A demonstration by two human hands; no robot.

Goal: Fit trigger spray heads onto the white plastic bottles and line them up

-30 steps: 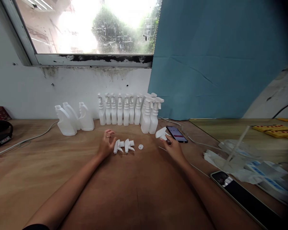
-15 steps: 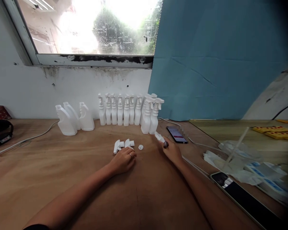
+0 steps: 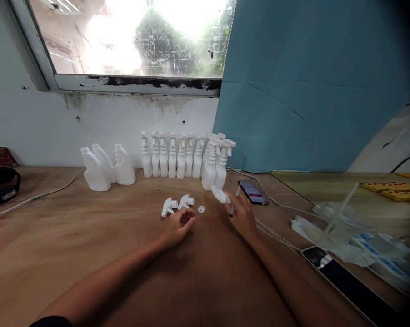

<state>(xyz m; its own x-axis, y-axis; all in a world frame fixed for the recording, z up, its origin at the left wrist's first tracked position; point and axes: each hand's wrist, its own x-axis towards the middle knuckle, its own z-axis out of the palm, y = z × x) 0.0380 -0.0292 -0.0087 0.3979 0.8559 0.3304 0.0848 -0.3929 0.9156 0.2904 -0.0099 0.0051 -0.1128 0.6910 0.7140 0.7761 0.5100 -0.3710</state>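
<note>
My right hand (image 3: pixel 242 215) is closed around a white spray trigger head (image 3: pixel 220 195), slightly blurred and raised over the table. A short pale tube end (image 3: pixel 238 189) shows behind the fingers. A small dark patch at the fingertips is too blurred to name. My left hand (image 3: pixel 182 225) rests on the wood, palm turned inward, fingers loosely curled and thumb apart, with nothing visible in it. Just beyond it lie two more white trigger heads, one on the left (image 3: pixel 168 207) and one nearer the fingers (image 3: pixel 186 202). Between my hands lies a small white ring (image 3: pixel 201 209).
Several white spray bottles (image 3: pixel 172 159) with trigger heads stand along the wall. Three topless bottles (image 3: pixel 96 170) stand left of them. A phone (image 3: pixel 254 192) lies beyond my right hand, a larger one (image 3: pixel 344 284) nearer me. Cables (image 3: pixel 276 237), plastic packaging and a power strip occupy the right side.
My right hand has turned and brought the trigger head slightly left and upright. My left hand has drawn back from the loose trigger heads and rolled its palm inward.
</note>
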